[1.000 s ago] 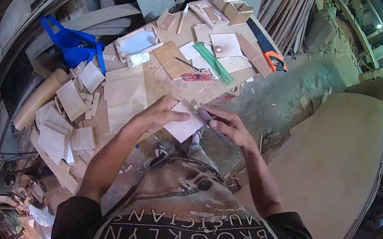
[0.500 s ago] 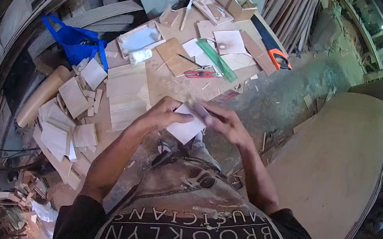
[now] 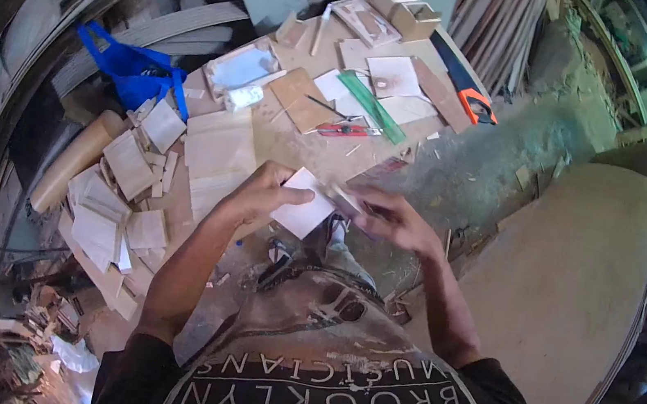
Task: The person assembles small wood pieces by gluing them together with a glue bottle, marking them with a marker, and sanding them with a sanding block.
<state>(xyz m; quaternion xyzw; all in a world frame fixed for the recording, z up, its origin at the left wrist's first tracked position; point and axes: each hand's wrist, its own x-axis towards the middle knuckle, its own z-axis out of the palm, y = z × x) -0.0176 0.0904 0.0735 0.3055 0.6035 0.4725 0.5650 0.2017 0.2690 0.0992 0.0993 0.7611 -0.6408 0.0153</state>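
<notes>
My left hand point(image 3: 263, 194) grips a small white rectangular panel point(image 3: 304, 211), thumb flat on its face and fingers behind it. Close by on the right, my right hand point(image 3: 394, 218) is closed around a small flat block point(image 3: 343, 199), smeared by motion. The block is right at the panel's right edge. Both hands are held in front of my body, off the near edge of the worktable point(image 3: 286, 143). Pale wooden boards point(image 3: 218, 156) lie on the table just beyond my left hand.
A green ruler point(image 3: 371, 107), a red cutter point(image 3: 342, 130) and a handsaw point(image 3: 464, 81) lie on the table. Wooden pieces point(image 3: 130, 162) are heaped at left near a blue bag point(image 3: 131, 72). A large curved sheet point(image 3: 574, 303) stands at right; small wooden boxes point(image 3: 404, 8) sit at the back.
My right hand and the block have shifted right and slightly down along the panel's edge. The panel has moved slightly left in my left hand. The whole view has shifted a little.
</notes>
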